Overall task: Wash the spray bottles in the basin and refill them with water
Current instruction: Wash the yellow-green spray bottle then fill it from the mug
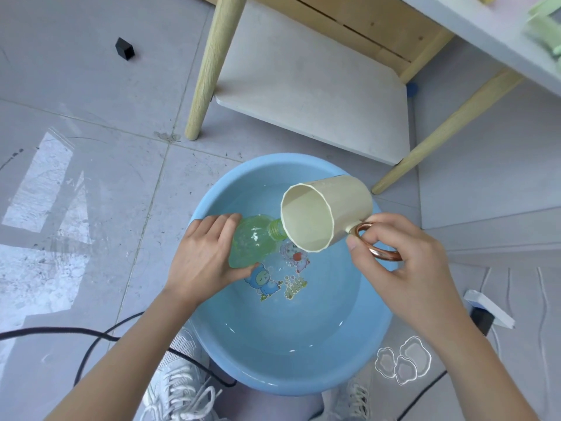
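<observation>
while cup [329, 208] tilts, bottle [252, 240] lies gripped.

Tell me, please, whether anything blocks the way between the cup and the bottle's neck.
Nothing visible does. The green bottle in the left hand shows a bare threaded neck, no spray head, and the tilted cup in the right hand has its rim at it; the opening hides behind that rim.

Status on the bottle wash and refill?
Done: basin holds water; green bottle has its spray head off, threaded neck bare. In hand: left hand grips the bottle over the basin, right hand tips the cream cup at its neck; flow not visible. Left: finishing the fill, recapping. No other bottles in view.
</observation>
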